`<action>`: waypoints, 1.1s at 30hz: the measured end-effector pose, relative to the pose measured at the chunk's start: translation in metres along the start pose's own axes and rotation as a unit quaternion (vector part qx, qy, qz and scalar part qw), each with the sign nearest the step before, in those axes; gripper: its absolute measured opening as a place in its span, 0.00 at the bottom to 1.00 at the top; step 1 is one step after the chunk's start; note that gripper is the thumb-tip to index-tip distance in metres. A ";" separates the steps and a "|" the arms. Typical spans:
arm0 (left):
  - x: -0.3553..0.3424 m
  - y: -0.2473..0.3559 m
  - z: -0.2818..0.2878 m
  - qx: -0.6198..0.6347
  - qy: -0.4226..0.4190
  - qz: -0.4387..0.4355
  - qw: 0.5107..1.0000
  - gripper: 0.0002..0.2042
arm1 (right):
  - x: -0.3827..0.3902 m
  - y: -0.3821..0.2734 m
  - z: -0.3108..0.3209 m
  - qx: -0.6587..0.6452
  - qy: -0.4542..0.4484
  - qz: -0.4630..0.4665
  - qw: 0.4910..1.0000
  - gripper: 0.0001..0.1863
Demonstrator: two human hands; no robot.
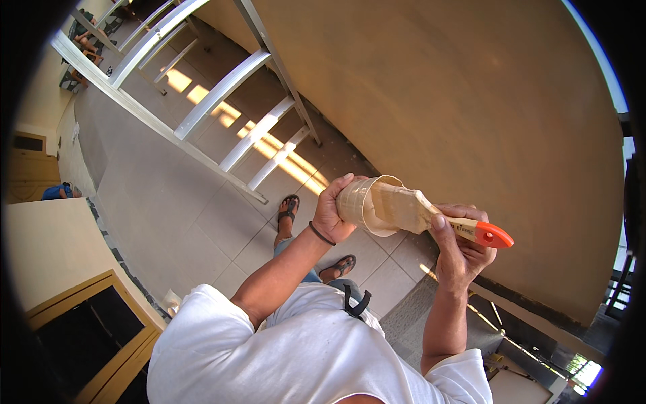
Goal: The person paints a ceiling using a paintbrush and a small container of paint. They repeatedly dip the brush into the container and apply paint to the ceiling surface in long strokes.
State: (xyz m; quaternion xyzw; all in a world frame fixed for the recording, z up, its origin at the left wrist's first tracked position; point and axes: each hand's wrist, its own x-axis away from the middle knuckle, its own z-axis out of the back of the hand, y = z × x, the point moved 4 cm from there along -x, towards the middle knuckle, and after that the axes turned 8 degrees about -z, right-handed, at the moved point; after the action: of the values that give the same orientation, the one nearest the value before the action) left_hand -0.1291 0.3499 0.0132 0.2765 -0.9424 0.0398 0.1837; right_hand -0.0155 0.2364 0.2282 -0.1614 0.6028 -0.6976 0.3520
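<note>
My left hand point(333, 212) is wrapped round a round, paint-smeared cup point(351, 204), which tilts with its mouth toward my right hand. Beige paint coats the cup's rim and inner wall. In my right hand point(461, 246) is a flat paintbrush point(494, 235) with a wooden handle and an orange end. The brush's paint-covered bristles point(400, 207) reach to the cup's mouth, and their far end overlaps the rim. Whether the bristles touch the inside wall I cannot tell.
A metal ladder point(219, 101) stands ahead on the left, over the tiled floor point(229, 232). Along the right runs a tan wall point(484, 114). A wood-framed dark window or door point(87, 337) is at lower left. Another person point(84, 30) is far off at upper left.
</note>
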 end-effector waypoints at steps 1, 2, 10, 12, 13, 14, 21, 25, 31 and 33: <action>0.001 0.000 0.001 -0.001 -0.003 0.001 1.000 0.16 | 0.002 0.001 0.000 -0.003 0.003 0.007 1.000 0.07; 0.000 0.000 0.001 -0.002 -0.007 0.002 1.000 0.16 | 0.003 0.002 0.000 -0.006 0.007 0.015 1.000 0.07; 0.003 -0.001 0.006 0.005 0.001 0.007 1.000 0.16 | 0.010 0.002 0.001 0.012 -0.002 0.021 1.000 0.07; 0.004 -0.001 0.006 0.003 0.002 0.007 1.000 0.16 | 0.011 0.002 0.001 0.026 -0.007 0.047 0.999 0.07; 0.006 -0.001 0.006 0.000 0.006 0.008 1.000 0.16 | 0.011 0.002 0.001 0.033 -0.010 0.060 0.998 0.07; 0.006 0.000 0.006 0.000 0.011 0.008 1.000 0.16 | 0.012 0.001 0.001 0.037 -0.009 0.052 0.998 0.07; 0.007 -0.002 0.010 0.007 -0.010 0.012 1.000 0.16 | 0.015 -0.001 0.001 0.049 -0.021 0.052 0.997 0.07; 0.006 -0.004 0.010 0.005 -0.016 0.013 1.000 0.16 | 0.018 -0.002 0.003 0.030 0.008 0.031 0.999 0.07; 0.008 -0.003 0.013 0.001 -0.007 0.014 1.000 0.15 | 0.018 0.000 0.003 0.036 0.010 0.043 0.998 0.07; 0.009 -0.005 0.013 0.003 -0.003 0.021 1.000 0.16 | 0.018 0.006 0.002 0.040 -0.003 0.052 0.998 0.07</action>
State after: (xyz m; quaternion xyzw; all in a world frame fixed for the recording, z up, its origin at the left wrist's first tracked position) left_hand -0.1373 0.3393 0.0043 0.2577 -0.9484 0.0450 0.1790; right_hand -0.0255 0.2222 0.2195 -0.1180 0.5813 -0.7015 0.3952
